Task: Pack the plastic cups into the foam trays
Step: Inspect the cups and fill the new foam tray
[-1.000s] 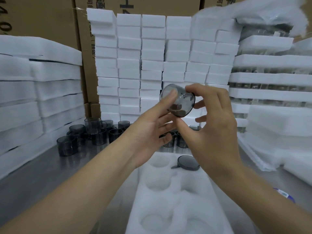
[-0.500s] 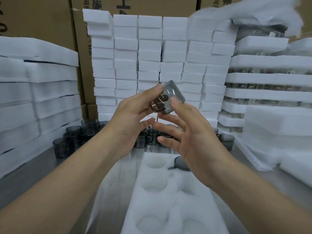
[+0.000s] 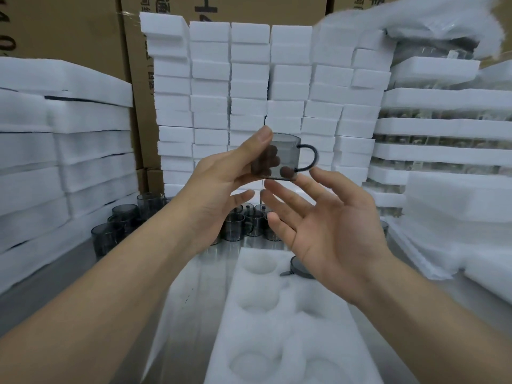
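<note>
A grey cup is gripped upright by the fingers of the left hand, raised above the foam tray on the bench. The right hand is spread open just below, holding nothing. Checking seems in hand; next the cup must be lowered into an empty well.

The cardboard box behind and above the left hand carries cut-off black print, perhaps a large "H" and Chinese characters.
</note>
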A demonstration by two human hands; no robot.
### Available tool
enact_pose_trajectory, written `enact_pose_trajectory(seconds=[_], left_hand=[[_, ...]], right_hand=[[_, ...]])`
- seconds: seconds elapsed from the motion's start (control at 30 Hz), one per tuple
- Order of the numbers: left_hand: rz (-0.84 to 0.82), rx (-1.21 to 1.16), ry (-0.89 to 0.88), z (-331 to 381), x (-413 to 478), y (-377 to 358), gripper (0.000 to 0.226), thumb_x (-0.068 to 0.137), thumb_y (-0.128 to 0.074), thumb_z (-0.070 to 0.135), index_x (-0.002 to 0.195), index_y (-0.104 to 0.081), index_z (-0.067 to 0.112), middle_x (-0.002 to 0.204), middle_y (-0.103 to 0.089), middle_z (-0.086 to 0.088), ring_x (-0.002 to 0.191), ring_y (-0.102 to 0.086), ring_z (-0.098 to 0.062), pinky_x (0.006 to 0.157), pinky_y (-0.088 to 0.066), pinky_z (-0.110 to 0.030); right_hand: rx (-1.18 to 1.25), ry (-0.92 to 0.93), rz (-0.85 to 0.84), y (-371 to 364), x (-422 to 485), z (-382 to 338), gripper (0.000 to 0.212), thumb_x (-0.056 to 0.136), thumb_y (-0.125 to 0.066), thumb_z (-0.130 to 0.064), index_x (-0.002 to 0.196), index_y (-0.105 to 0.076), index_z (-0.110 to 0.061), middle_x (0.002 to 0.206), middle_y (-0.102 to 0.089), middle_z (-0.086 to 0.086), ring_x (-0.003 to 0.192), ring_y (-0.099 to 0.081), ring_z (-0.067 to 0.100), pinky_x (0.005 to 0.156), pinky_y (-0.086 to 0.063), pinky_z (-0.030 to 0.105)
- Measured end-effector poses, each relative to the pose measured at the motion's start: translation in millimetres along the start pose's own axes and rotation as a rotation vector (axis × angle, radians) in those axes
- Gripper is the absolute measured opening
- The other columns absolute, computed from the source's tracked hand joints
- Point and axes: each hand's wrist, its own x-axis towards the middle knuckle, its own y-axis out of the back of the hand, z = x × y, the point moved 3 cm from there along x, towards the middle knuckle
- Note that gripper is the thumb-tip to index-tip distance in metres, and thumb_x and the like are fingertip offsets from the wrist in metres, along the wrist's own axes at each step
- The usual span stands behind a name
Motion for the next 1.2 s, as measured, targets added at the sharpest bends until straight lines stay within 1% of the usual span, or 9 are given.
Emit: enact_pose_trajectory(seconds=[0.1,0.23,0.33,0.43,0.57,0.67,0.87,1.03,1.2], left_hand=[[0.024,-0.007,0.003,3,-1,-4,0.055,0.083,-0.076,0.073,0.115,-0.083,0.028,0.121,-0.080,0.009,0.115,-0.074,-0.007,0.098,-0.046,-0.041],[0.044,0.051,-0.001,2,-4,-7,0.053,0.079,-0.079,0.068,0.109,-0.081,0.025,0.118,-0.080,0.006,0.114,-0.074,-0.012,0.098,-0.048,-0.040],[-0.026,0.083,0.046,-5,-5,-8,0.048,0.081,-0.083,0.064,0.106,-0.074,0.024,0.120,-0.080,0.002,0.115,-0.074,-0.018,0.099,-0.046,-0.041],[-0.144,0.134,0.107,-10,-8,-8,0.059,0.084,-0.079,0.064,0.121,-0.073,0.018,0.124,-0.079,0.005,0.113,-0.073,-0.017,0.097,-0.042,-0.042],[-0.209,0.327,0.077,-11,-7,3,0.050,0.082,-0.074,0.069,0.120,-0.080,0.037,0.122,-0.078,0.012,0.124,-0.068,-0.017,0.102,-0.047,-0.047],[-0.179,0.454,0.064,-19,-4,12,0.054,0.064,-0.081,0.078,0.104,-0.082,0.041,0.108,-0.079,0.016,0.100,-0.068,0.000,0.080,-0.045,-0.029],[-0.181,0.578,0.132,-54,-2,21,0.059,0.057,-0.096,0.069,0.100,-0.075,0.034,0.094,-0.077,0.013,0.069,-0.064,0.003,0.073,-0.046,-0.022],[-0.336,0.661,0.163,-69,-5,20,0.047,0.069,-0.099,0.049,0.107,-0.076,0.033,0.109,-0.075,0.007,0.077,-0.061,-0.004,0.081,-0.050,-0.023],[-0.333,0.741,0.131,-67,-4,20,0.051,0.066,-0.100,0.052,0.108,-0.076,0.037,0.106,-0.074,0.009,0.095,-0.067,-0.012,0.090,-0.053,-0.029]], right_hand=[[-0.034,0.059,-0.035,-1,1,-4,0.040,0.085,-0.071,-0.023,0.124,-0.066,-0.014,0.121,-0.072,0.011,0.107,-0.074,0.025,0.079,-0.062,0.036],[-0.450,0.236,0.137,3,7,-8,0.040,0.092,-0.072,-0.056,0.118,-0.076,-0.025,0.122,-0.076,-0.006,0.110,-0.075,0.013,0.089,-0.062,0.034],[-0.632,0.315,0.236,13,9,-9,0.034,0.099,-0.064,-0.054,0.114,-0.077,-0.027,0.114,-0.079,-0.006,0.107,-0.076,0.017,0.089,-0.059,0.036],[-0.675,0.289,0.216,22,11,-5,0.035,0.102,-0.061,-0.053,0.113,-0.078,-0.025,0.112,-0.080,-0.002,0.106,-0.076,0.022,0.081,-0.056,0.032],[-0.742,0.230,0.193,38,17,0,0.044,0.103,-0.053,-0.059,0.113,-0.079,-0.024,0.107,-0.081,-0.002,0.095,-0.075,0.015,0.074,-0.058,0.029],[-0.829,0.249,0.347,64,21,0,0.044,0.107,-0.051,-0.054,0.103,-0.079,-0.021,0.096,-0.080,-0.001,0.087,-0.071,0.013,0.080,-0.056,0.033],[-1.196,0.239,0.328,108,20,3,0.038,0.104,-0.054,-0.055,0.093,-0.078,-0.028,0.099,-0.077,-0.012,0.098,-0.069,0.004,0.090,-0.051,0.037],[-1.195,0.043,0.240,124,20,20,0.042,0.104,-0.051,-0.061,0.094,-0.081,-0.034,0.099,-0.075,-0.028,0.096,-0.066,-0.013,0.089,-0.043,0.023],[-1.134,-0.038,0.266,132,18,27,0.053,0.103,-0.047,-0.068,0.100,-0.081,-0.028,0.101,-0.081,-0.010,0.105,-0.073,0.012,0.101,-0.050,0.037]])
